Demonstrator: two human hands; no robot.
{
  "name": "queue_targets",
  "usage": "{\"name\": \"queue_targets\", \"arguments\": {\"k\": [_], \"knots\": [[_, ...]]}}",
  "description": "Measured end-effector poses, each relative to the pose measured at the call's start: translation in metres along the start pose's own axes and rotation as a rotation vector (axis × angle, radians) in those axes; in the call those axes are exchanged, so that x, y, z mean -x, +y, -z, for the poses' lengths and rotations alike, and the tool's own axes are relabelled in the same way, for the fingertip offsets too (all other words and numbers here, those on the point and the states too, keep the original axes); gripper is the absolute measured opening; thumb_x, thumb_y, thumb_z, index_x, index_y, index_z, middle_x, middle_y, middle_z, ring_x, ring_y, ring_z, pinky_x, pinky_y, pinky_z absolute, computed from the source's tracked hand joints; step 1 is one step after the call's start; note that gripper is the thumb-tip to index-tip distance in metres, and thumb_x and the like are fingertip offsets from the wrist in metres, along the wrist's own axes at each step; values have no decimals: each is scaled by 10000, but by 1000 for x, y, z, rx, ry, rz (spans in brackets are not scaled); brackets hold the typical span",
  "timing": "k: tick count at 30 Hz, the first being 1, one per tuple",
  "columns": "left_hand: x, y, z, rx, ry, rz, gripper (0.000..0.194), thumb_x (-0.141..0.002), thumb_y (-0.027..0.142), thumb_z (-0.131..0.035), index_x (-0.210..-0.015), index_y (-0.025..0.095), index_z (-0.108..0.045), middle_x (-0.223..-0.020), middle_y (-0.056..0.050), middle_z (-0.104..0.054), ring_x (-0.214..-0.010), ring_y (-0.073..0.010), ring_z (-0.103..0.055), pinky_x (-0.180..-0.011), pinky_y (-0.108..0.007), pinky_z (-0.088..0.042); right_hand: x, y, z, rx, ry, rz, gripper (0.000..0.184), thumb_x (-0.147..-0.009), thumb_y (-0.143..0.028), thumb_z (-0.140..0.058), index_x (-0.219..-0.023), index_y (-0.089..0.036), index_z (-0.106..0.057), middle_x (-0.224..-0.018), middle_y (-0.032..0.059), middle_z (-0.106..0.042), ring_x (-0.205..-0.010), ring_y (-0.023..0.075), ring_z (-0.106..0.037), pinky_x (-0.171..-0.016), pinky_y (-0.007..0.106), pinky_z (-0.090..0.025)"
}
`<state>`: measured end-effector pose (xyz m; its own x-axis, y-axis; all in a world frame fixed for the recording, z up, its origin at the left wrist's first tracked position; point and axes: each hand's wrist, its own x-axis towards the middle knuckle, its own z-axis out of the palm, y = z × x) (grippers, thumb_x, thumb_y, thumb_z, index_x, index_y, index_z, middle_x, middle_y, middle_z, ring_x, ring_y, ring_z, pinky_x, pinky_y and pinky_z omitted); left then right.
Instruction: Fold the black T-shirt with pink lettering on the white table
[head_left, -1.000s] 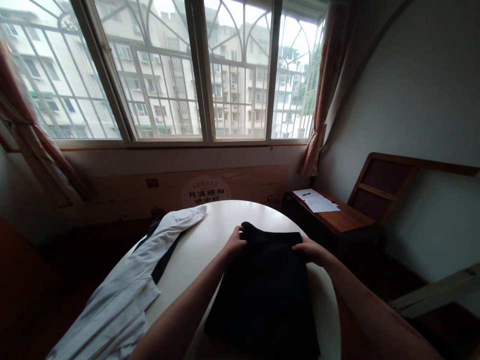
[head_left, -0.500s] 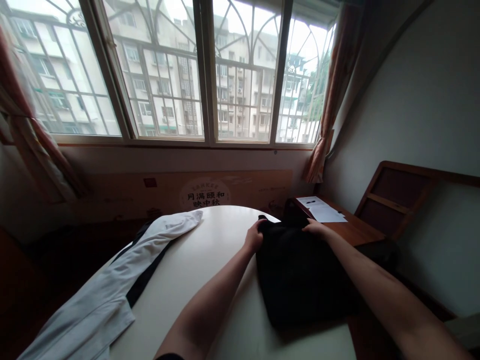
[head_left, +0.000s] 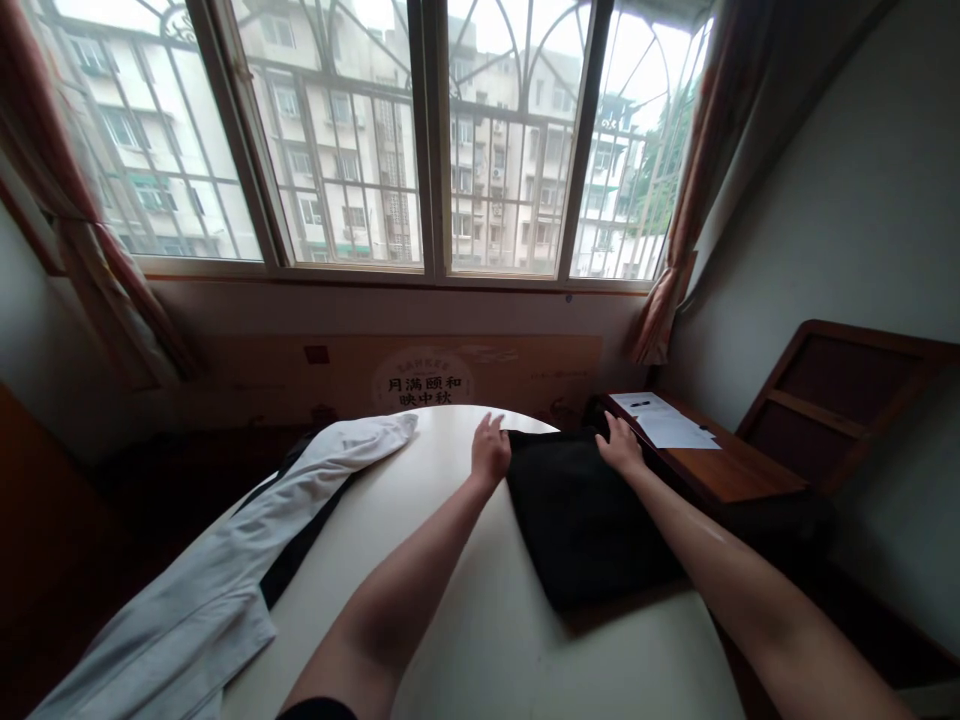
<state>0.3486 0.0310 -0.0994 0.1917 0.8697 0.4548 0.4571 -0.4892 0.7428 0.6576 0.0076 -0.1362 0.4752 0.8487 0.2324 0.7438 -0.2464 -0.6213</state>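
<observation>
A folded black garment (head_left: 589,515) lies flat on the right side of the white round table (head_left: 420,560); which kind of garment it is I cannot tell. My left hand (head_left: 491,450) is at its far left corner, fingers apart and raised, no longer gripping the cloth. At the far right corner is my right hand (head_left: 620,445), also open, with its fingers spread along the edge of the cloth.
White and dark clothes (head_left: 202,560) lie along the table's left side. A wooden desk (head_left: 742,475) with paper sheets (head_left: 667,420) stands at the right, beside a wooden-framed panel (head_left: 832,400). A printed board (head_left: 525,370) leans below the barred windows (head_left: 502,150).
Both hands have let go of the black garment's far edge, and their fingers have opened. The cloth now rests flatter on the table. The view has shifted slightly.
</observation>
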Motion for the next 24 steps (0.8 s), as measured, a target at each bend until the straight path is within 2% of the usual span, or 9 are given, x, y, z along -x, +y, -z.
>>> {"name": "queue_targets", "arguments": {"k": [3,4,5,8,12,14,16,20,24], "knots": [[56,25,0,16,-317,-281,189,-823,224,-654,-983,230,-755,-1167,-60,-739,-1134,-243,-659,-1063,-357,-476,22,-14,5,88,-66,293,592,-937,-342,-550,-1511,-245,-446,-1616,129,-351,-1525,331,-238,-1218,570,-215],[77,34,0,-16,-511,-490,235,-819,276,-675,-1038,233,-749,-1163,-64,-740,-1114,-252,-665,-1048,-373,-482,30,-19,7,105,-130,386,553,-940,-352,-551,-1479,-245,-492,-1598,123,-390,-1520,325,-255,-1217,571,-214],[96,42,1,-61,-623,-640,341,-797,353,-712,-1114,228,-731,-1208,-81,-724,-1147,-280,-647,-1061,-403,-467,39,-22,11,107,-201,452,526,-938,-365,-560,-1451,-249,-528,-1584,117,-418,-1516,324,-267,-1217,575,-212],[139,60,8,-206,-793,-805,607,-799,446,-708,-1343,199,-604,-1355,-139,-641,-1245,-327,-587,-1083,-431,-432,68,-23,27,50,-375,491,532,-907,-388,-618,-1423,-269,-566,-1586,95,-422,-1515,314,-276,-1230,553,-192],[161,72,20,-382,-819,-791,440,-847,279,-616,-1278,189,-612,-1242,-146,-684,-1160,-323,-629,-997,-436,-477,111,9,64,22,-507,298,624,-791,-254,-699,-1407,-253,-598,-1596,93,-403,-1515,319,-280,-1248,484,-197],[163,75,23,-461,-790,-771,283,-852,163,-563,-1119,164,-655,-1065,-142,-721,-1024,-300,-674,-897,-407,-520,137,29,80,66,-533,208,730,-715,-142,-680,-1423,-292,-582,-1612,72,-374,-1531,339,-226,-1248,545,-144],[163,78,23,-513,-763,-760,206,-863,88,-512,-990,156,-660,-945,-130,-721,-918,-274,-687,-816,-374,-539,163,44,88,119,-529,221,828,-679,-85,-630,-1460,-343,-532,-1633,41,-327,-1547,340,-158,-1234,610,-70],[165,84,25,-530,-714,-738,230,-921,68,-450,-952,159,-658,-938,-114,-725,-885,-249,-687,-795,-349,-548,208,47,81,194,-494,299,791,-754,-133,-573,-1517,-309,-459,-1643,63,-295,-1547,312,-169,-1237,586,-60],[178,86,29,-568,-755,-693,280,-932,78,-427,-1041,141,-677,-1015,-138,-730,-998,-260,-678,-882,-363,-545,226,44,73,217,-456,279,737,-825,-175,-538,-1546,-266,-413,-1645,82,-285,-1543,293,-197,-1242,540,-116]]}}
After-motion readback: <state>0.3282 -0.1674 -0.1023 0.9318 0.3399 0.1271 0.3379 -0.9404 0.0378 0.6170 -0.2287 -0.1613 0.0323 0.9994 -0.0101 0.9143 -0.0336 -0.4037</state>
